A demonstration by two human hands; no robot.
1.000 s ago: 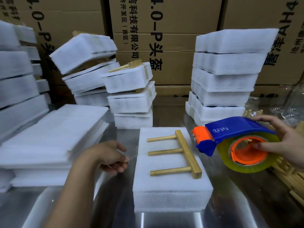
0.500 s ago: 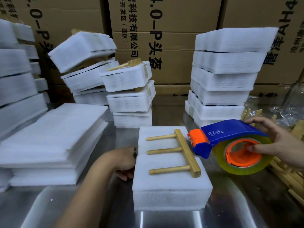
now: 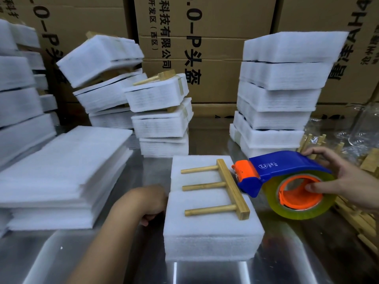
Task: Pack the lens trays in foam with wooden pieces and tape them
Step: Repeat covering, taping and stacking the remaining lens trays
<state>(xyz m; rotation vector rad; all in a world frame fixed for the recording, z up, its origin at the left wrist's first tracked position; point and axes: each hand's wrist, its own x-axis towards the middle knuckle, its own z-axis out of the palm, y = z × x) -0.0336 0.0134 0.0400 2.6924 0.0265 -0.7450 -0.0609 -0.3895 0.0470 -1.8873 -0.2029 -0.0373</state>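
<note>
Now at the taping stage: fingers (image 3: 313, 188) of my right hand (image 3: 352, 181) curl round the tape dispenser (image 3: 287, 163), one hooked into the orange core and the others draped over the blue hood, so the roll can turn while I steer it. Its orange nose sits just beside the bar of the wooden piece (image 3: 232, 189), right of centre, aimed leftward across the foam pack (image 3: 211, 232).

My left hand (image 3: 148, 201) is tucked against the pack's left side, knuckles up. The fingertips are hidden, so I cannot tell whether they pinch a tape end or only press the foam. My reading is that this hand anchors the pack, and perhaps the strip, against the pull. A faint crease crosses the foam top below the middle peg; clear tape may lie there, though that is unsure.

The wooden piece lies flat on the pack, three pegs pointing left, seemingly to be strapped down. The pack rests on the metal table (image 3: 123, 263), bottom centre of the frame; no lens trays show. Foam sheets (image 3: 61, 171) lie stacked at left, finished packs (image 3: 287, 83) rise at upper right, and cartons (image 3: 215, 48) stand behind.

A second earlier my left hand hovered clear of the pack, pinching a clear strip in the air; it has since closed onto the side. The dispenser has edged left toward the bar. Pack and wooden piece have not moved.
</note>
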